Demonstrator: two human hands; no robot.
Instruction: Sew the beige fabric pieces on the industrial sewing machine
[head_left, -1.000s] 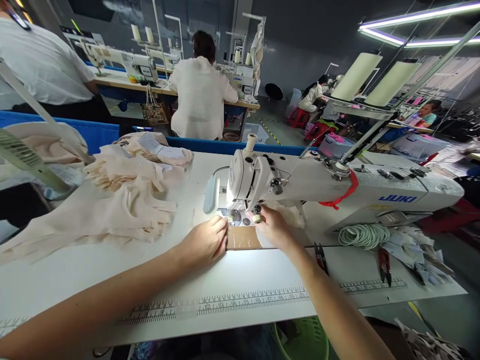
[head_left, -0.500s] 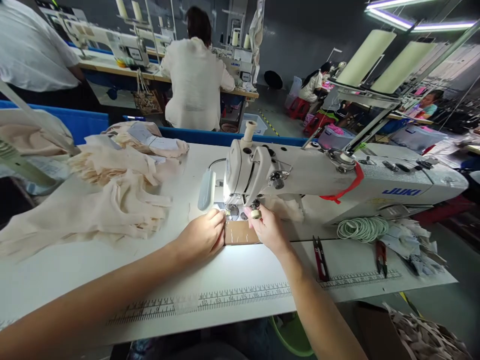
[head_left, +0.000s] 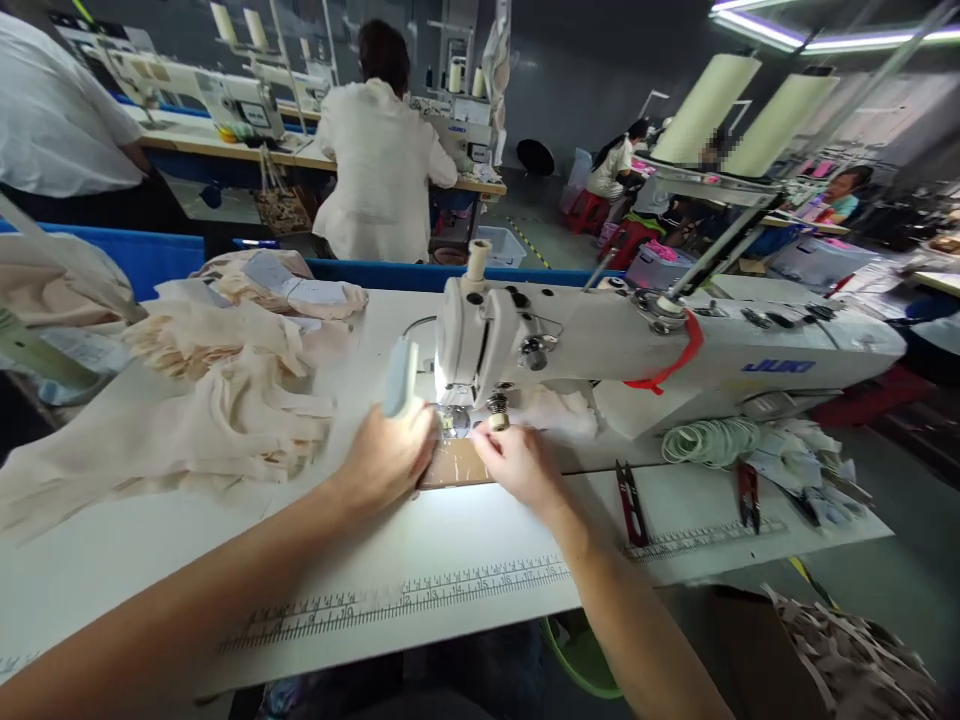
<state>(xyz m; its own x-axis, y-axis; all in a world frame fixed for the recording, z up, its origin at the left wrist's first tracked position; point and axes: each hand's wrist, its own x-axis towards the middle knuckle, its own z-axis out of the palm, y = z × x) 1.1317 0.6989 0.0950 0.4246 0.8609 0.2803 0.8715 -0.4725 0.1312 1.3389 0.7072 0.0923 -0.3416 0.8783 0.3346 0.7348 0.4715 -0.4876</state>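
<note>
A white Juki sewing machine (head_left: 660, 350) stands on a white table (head_left: 465, 540). Both of my hands work right at its needle area, lit by the machine lamp (head_left: 401, 375). My left hand (head_left: 386, 455) rests curled on the table left of the needle, fingertips at the presser foot. My right hand (head_left: 517, 462) pinches something small just right of the needle; what it pinches is too small to tell. A brown taped patch (head_left: 457, 465) lies between the hands.
A heap of beige fabric pieces (head_left: 217, 400) covers the table's left. Red thread snips (head_left: 628, 490), a second pair (head_left: 747, 492) and a coil of pale cord (head_left: 709, 438) lie at right. A person in white (head_left: 382, 170) sits ahead, others farther off.
The view has drifted, so everything sits a little further left. My hands stay at the needle, the left one closing in slightly toward the presser foot.
</note>
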